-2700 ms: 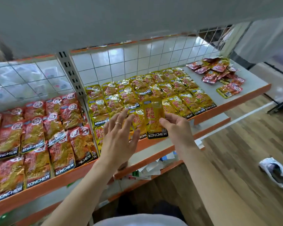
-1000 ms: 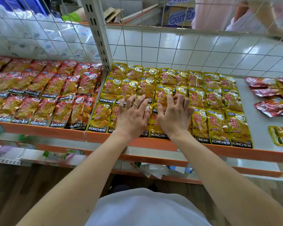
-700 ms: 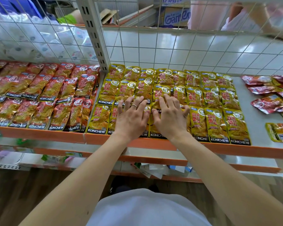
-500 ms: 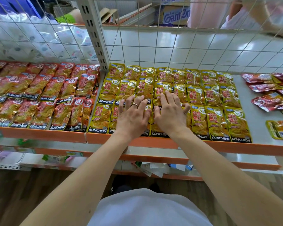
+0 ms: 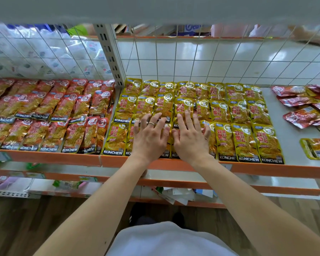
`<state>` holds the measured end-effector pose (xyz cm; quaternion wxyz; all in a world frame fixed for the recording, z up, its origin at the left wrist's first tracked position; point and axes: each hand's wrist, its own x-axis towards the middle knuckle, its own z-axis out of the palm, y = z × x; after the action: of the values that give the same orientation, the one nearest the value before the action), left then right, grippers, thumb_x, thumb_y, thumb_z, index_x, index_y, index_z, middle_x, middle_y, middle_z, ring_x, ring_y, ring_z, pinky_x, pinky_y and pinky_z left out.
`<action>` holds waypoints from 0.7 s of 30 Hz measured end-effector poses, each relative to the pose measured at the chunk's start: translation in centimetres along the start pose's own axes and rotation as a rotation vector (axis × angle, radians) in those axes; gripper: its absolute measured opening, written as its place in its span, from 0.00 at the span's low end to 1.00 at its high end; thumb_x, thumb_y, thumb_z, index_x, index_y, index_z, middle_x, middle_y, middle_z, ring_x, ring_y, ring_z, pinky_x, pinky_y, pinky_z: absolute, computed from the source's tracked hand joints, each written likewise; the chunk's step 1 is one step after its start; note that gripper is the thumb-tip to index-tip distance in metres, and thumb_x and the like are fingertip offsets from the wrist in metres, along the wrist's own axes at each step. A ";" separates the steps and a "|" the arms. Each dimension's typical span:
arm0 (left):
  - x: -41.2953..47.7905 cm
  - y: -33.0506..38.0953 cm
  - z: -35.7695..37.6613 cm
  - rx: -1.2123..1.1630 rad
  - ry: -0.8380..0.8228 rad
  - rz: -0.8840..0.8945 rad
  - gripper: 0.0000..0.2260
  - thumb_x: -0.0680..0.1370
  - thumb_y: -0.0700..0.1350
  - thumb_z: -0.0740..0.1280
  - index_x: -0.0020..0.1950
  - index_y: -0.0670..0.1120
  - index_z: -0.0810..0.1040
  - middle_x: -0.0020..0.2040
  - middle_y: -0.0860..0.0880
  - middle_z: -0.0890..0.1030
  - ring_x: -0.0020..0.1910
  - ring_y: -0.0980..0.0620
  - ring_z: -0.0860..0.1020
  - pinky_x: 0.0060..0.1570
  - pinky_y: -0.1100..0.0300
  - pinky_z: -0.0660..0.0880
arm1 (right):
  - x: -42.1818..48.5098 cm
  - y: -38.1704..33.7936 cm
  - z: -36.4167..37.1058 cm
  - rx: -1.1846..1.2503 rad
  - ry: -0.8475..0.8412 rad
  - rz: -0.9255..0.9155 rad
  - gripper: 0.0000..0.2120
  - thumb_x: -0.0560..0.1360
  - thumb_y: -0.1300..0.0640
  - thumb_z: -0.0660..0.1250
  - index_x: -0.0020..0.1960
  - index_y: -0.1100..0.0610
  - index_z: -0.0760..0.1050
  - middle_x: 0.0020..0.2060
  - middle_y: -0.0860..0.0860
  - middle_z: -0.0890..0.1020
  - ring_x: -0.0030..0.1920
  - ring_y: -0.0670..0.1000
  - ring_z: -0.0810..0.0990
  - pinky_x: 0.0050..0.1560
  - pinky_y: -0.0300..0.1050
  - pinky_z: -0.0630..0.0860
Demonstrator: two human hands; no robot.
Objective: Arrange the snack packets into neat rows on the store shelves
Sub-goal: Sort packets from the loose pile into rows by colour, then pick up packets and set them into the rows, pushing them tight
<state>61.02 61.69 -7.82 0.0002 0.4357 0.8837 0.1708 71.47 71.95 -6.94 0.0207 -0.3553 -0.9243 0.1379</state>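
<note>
On the grey shelf with the orange front edge, we press our left hand and our right hand side by side onto the near middle of the glossy yellow foil snack packets, which lie in three overlapping rows. Each grip is wide, fingers straight and spread, holding nothing. Left of them, red foil packets fill the next bay in rows; loose red packets lie scattered at the right.

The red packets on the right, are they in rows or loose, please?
Loose: the red packets lie skewed and overlapping on the shelf.
</note>
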 end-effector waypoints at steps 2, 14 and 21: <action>-0.1 0.1 -0.2 -0.007 0.033 0.010 0.26 0.81 0.59 0.47 0.70 0.50 0.74 0.75 0.52 0.70 0.75 0.47 0.62 0.72 0.42 0.57 | -0.2 0.0 -0.5 0.033 0.003 -0.004 0.27 0.84 0.45 0.48 0.81 0.47 0.50 0.81 0.49 0.47 0.81 0.52 0.44 0.75 0.63 0.45; -1.3 1.9 -2.4 0.013 0.226 0.051 0.23 0.81 0.55 0.53 0.71 0.49 0.74 0.75 0.52 0.69 0.73 0.47 0.65 0.69 0.48 0.53 | -1.7 2.5 -4.4 0.161 0.146 -0.113 0.26 0.82 0.42 0.55 0.78 0.48 0.61 0.81 0.49 0.50 0.80 0.53 0.45 0.75 0.63 0.49; -2.7 3.3 -4.3 0.038 0.254 0.049 0.22 0.79 0.55 0.54 0.71 0.51 0.73 0.76 0.52 0.68 0.74 0.48 0.64 0.68 0.44 0.58 | -4.0 2.7 -5.2 0.143 0.216 -0.168 0.28 0.79 0.41 0.52 0.76 0.49 0.65 0.80 0.50 0.57 0.80 0.54 0.50 0.72 0.60 0.51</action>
<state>64.62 60.19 -3.21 -0.1242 0.4321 0.8687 0.2078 76.90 72.48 -2.46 0.1568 -0.2869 -0.9310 0.1620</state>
